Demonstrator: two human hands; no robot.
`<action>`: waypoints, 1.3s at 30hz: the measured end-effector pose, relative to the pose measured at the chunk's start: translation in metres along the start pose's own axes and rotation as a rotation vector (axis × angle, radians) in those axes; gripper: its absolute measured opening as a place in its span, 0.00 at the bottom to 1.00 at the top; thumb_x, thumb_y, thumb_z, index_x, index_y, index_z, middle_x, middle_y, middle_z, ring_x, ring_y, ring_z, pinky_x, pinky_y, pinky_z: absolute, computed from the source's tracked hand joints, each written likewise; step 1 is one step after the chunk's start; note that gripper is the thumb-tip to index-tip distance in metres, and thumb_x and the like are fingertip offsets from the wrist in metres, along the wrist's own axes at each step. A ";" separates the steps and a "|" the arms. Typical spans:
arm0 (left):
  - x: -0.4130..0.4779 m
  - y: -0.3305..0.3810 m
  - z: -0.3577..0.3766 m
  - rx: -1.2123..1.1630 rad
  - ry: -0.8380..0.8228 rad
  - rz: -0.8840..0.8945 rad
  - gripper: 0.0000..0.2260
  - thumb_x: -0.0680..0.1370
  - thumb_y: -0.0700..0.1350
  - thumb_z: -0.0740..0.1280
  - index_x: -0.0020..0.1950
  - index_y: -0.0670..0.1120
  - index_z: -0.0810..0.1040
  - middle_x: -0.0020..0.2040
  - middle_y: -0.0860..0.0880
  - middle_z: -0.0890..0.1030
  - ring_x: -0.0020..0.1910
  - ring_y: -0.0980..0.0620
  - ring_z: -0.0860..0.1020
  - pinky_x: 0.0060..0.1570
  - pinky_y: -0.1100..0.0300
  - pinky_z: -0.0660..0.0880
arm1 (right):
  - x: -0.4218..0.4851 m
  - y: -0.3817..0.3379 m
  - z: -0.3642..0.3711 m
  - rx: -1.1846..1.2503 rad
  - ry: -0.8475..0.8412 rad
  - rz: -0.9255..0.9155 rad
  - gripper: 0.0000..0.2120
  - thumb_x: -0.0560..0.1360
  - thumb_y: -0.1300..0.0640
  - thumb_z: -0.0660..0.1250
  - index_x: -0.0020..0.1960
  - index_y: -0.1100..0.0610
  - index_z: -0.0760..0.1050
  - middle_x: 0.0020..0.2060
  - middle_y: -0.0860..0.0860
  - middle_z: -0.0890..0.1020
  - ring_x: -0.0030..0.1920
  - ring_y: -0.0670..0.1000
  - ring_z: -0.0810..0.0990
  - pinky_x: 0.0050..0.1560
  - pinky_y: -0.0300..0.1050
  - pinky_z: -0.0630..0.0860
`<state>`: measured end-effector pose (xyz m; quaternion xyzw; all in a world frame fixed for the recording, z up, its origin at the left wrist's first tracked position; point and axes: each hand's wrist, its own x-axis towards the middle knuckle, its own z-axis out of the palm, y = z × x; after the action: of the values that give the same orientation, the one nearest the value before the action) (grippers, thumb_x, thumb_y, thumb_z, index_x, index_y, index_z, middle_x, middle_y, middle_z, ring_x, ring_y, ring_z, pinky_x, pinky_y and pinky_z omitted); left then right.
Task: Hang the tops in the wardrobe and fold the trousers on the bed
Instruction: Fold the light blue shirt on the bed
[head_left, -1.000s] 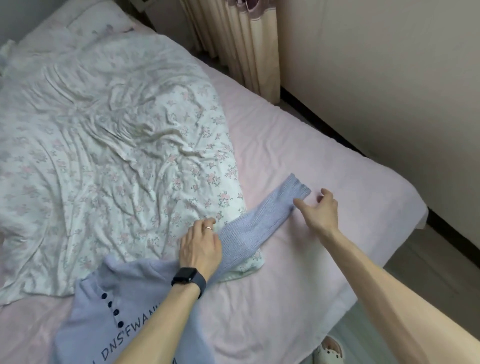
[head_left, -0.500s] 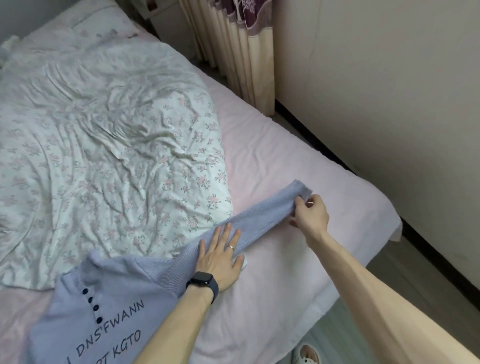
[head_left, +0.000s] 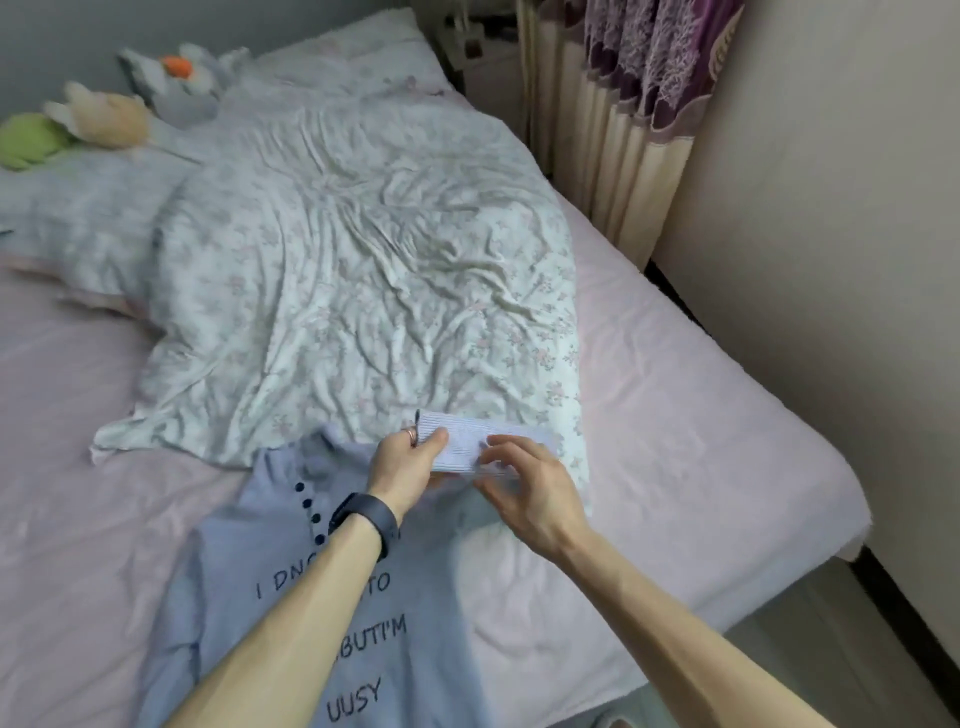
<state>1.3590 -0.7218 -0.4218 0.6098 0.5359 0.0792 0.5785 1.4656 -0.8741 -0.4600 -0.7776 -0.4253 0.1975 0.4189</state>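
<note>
The top (head_left: 291, 587) lies face up on the near part of the bed (head_left: 727, 441), hem toward me. Its sleeve (head_left: 467, 447) on the right is doubled back over the near edge of the duvet (head_left: 337, 260). My left hand (head_left: 402, 470) pinches the cuff between thumb and fingers. My right hand (head_left: 530, 491) grips the sleeve just beside it, fingers bent over the knit. I judge I am gathering this top for hanging. Next it needs a hanger and the wardrobe, neither in view, so I should lift it whole without dragging the duvet.
</note>
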 end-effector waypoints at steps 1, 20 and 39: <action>-0.001 -0.017 -0.029 -0.024 0.025 -0.024 0.09 0.80 0.47 0.69 0.49 0.42 0.82 0.49 0.42 0.85 0.52 0.40 0.83 0.56 0.40 0.79 | -0.002 -0.007 0.017 -0.084 -0.026 -0.011 0.16 0.73 0.46 0.73 0.60 0.46 0.79 0.66 0.43 0.76 0.63 0.52 0.74 0.63 0.50 0.74; -0.001 -0.304 -0.277 0.316 0.332 -0.309 0.08 0.80 0.51 0.63 0.50 0.48 0.78 0.50 0.46 0.83 0.51 0.42 0.81 0.49 0.54 0.77 | -0.046 -0.009 0.216 -0.835 -0.447 0.220 0.39 0.78 0.39 0.56 0.82 0.44 0.40 0.81 0.50 0.37 0.80 0.50 0.33 0.78 0.62 0.39; 0.010 -0.343 -0.201 1.088 0.001 0.155 0.27 0.82 0.64 0.43 0.74 0.67 0.27 0.76 0.62 0.27 0.79 0.51 0.35 0.75 0.41 0.36 | -0.001 0.001 0.190 -0.244 0.191 0.445 0.10 0.79 0.57 0.66 0.58 0.58 0.80 0.53 0.57 0.82 0.55 0.61 0.80 0.55 0.51 0.75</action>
<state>1.0265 -0.6734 -0.6336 0.8586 0.4534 -0.1665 0.1718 1.3395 -0.7836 -0.5693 -0.9118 -0.2231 0.1580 0.3064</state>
